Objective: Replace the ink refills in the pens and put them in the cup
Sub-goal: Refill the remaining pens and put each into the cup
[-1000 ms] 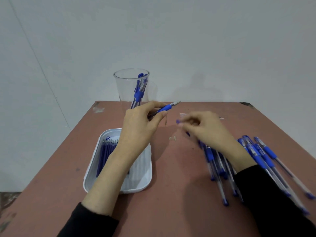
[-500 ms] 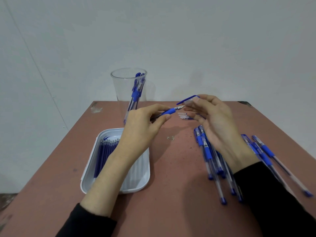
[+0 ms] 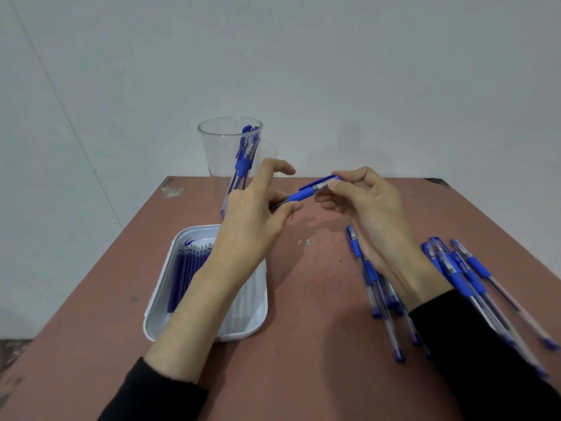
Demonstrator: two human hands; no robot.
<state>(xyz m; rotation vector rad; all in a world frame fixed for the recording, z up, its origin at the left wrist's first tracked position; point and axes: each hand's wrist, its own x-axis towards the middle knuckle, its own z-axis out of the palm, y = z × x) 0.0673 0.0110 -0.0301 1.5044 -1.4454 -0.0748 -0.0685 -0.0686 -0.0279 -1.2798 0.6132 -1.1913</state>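
One pen in a pinch, left hand at grip, right hand at cap; one cup

Held pen: blue grip, blue clipped cap at right end, near-level above desk centre. Clear cup: upright, far left of centre, few blue pens leaning inside. Blue refills: side by side in white tray, near left. Loose pens: two fanned clusters flat on desk, right.

The left hand, forearm lying toward 7 o'clock, pinches one pen with one finger lifted. The right hand, forearm toward 4 o'clock, pinches its other end.
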